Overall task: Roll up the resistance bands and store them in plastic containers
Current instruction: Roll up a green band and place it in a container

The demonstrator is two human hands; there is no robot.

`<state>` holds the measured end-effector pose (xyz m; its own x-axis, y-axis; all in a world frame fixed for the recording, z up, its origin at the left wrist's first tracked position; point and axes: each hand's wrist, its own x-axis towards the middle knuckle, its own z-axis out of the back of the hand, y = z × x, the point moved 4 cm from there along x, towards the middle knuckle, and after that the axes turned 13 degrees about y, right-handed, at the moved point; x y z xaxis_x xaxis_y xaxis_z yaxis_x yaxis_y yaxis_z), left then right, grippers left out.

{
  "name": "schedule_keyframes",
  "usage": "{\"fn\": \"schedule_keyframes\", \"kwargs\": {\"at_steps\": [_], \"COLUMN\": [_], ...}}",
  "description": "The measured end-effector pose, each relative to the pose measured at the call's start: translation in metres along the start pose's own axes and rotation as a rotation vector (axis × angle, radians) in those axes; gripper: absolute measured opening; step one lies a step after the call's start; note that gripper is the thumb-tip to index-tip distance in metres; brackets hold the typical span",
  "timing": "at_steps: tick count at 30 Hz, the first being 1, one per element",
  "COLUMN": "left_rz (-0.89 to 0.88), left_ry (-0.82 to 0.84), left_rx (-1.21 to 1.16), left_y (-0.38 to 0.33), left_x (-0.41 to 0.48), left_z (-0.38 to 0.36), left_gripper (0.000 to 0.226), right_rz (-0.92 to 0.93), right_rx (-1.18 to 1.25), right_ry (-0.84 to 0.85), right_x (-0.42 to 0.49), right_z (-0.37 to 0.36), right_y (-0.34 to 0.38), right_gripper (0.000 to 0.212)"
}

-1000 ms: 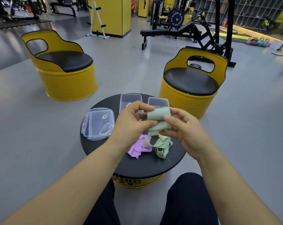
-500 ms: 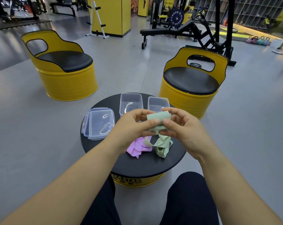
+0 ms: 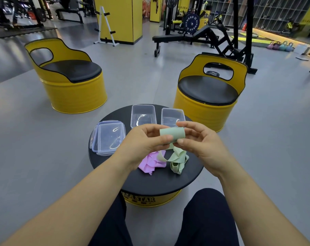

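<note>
A: Checking the left hand (image 3: 141,144) first. Open or gripping?
B: Gripping. Curled round the green band (image 3: 172,134), with thumb and fingers (image 3: 162,138) pinching the left end of the rolled part.
A: And the right hand (image 3: 204,144)?
B: Gripping too, from the opposite end: thumb underneath, forefinger laid over the top of the roll. Held up between both sets of fingers, off the tabletop (image 3: 150,183).
A: Rolled all the way?
B: Only partly. Trailing a loose tail straight down from the fingers, looped and heaped on the tabletop below.
A: Anything beside that heap?
B: Yes, a pink band (image 3: 150,163), crumpled, lying under the left fingers and touching the green loops.
A: Beyond the fingers?
B: Seeing the left container (image 3: 143,113) and the right container (image 3: 172,115), clear, open-topped, side by side just past the fingertips, the right one partly hidden behind the roll.
A: Out to the left of the fingers?
B: A stack of clear lids (image 3: 108,137), flat near the tabletop's edge. Farther off, two yellow barrel seats (image 3: 69,86) on grey floor, well apart.
</note>
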<state>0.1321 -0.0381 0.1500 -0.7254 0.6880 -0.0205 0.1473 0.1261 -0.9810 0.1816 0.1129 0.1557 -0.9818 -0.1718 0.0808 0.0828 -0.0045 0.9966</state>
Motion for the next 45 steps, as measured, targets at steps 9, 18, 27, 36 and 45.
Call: {"fn": "schedule_keyframes", "kwargs": {"at_steps": [9, 18, 27, 36, 45], "left_rz": [-0.117, 0.046, 0.028, 0.066, 0.204], "left_ry": [-0.071, 0.038, 0.093, 0.009, 0.056], "left_rx": [0.185, 0.472, 0.803, 0.707, 0.563], "left_y": [-0.012, -0.005, 0.020, 0.100, 0.185], "left_x": [-0.015, -0.015, 0.035, 0.147, 0.260], "left_z": [-0.011, 0.000, 0.023, 0.060, 0.111], "left_gripper": [0.032, 0.031, 0.026, 0.035, 0.039], "right_rz": [-0.079, -0.166, -0.243, -0.361, -0.427], "right_rx": [0.068, -0.033, -0.180, -0.074, -0.135], "right_ry": [-0.035, -0.021, -0.059, -0.144, -0.137], "right_x": [-0.010, -0.008, 0.031, 0.106, 0.187], "right_z": [0.001, -0.001, 0.020, 0.091, 0.155], "right_y": [0.005, -0.009, -0.041, -0.131, -0.228], "right_gripper": [0.048, 0.034, 0.038, 0.027, 0.026]}}
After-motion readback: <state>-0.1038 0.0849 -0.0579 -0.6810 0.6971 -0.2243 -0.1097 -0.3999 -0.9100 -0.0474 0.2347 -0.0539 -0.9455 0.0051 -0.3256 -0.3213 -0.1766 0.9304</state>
